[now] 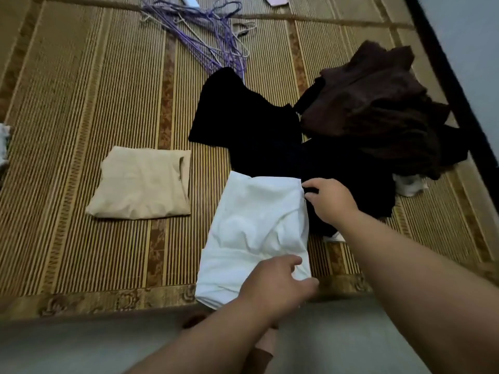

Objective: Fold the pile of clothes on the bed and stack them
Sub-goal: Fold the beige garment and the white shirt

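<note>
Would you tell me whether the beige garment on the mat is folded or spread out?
Folded: the beige garment lies as a compact flat square with layered edges.

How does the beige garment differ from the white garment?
The beige garment lies alone, untouched; the white garment is held at its right edge by the left hand and right hand. The beige one is a nearly square fold; the white one is longer and more wrinkled. The beige one rests wholly on the mat; the white one overlaps the black garment. Both are folded.
</note>
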